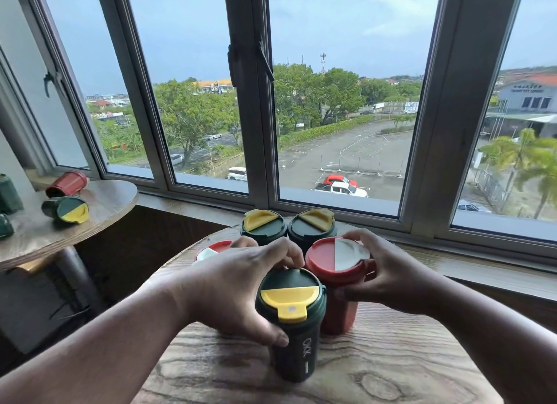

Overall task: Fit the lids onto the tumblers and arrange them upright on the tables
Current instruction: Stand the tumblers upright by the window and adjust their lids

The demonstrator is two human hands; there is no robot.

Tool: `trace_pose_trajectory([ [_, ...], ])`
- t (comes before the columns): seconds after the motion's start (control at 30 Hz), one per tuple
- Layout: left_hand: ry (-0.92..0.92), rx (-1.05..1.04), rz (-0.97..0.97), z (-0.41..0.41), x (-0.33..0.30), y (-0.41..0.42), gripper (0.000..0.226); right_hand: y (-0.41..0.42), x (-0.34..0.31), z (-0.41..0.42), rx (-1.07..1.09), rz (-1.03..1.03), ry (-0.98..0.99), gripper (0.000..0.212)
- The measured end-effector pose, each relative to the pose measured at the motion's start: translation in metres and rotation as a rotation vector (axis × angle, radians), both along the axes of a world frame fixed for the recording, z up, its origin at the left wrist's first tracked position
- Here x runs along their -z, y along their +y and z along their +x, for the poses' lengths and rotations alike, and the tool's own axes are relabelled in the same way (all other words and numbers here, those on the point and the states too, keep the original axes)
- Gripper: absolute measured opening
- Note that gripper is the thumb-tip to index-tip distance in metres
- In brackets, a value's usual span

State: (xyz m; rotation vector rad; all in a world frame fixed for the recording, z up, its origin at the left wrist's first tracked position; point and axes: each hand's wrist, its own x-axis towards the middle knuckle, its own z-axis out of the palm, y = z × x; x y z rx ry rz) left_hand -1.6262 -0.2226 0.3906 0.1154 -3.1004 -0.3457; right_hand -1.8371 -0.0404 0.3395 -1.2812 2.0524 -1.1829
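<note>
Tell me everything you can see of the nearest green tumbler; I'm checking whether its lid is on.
The nearest green tumbler stands upright on the wooden table, dark green, plastic-looking, with white lettering down its side. Its lid appears seated, dark green with a yellow flip cover and tab facing the camera. The left hand wraps its upper part, thumb on the body. The red tumbler stands close behind on its right; contact is unclear.
</note>
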Motion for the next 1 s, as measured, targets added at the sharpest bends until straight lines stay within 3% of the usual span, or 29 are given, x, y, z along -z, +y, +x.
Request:
trace_pose_trajectory([
  [0.57,-0.002,-0.010,-0.016,-0.002,0.000,-0.003,0.084,0.003,0.000,0.001,-0.005,0.035,-0.020,0.098],
  [0.73,0.173,-0.059,0.154,0.003,-0.006,-0.010,0.071,0.003,-0.015,0.006,0.048,0.017,0.073,0.091],
  [0.8,0.328,-0.143,0.217,-0.001,-0.005,-0.018,0.061,-0.004,-0.024,0.003,0.122,0.015,0.130,0.081],
  [0.87,0.442,-0.243,0.202,-0.010,-0.004,-0.029,0.054,-0.015,-0.033,-0.003,0.170,0.036,0.168,0.057],
  [0.93,0.432,-0.321,0.131,-0.021,-0.004,-0.042,0.052,-0.030,-0.039,-0.010,0.196,0.076,0.190,0.037],
  [1.0,0.322,-0.378,0.068,-0.032,-0.007,-0.054,0.064,-0.045,-0.041,-0.015,0.208,0.130,0.204,0.041],
])
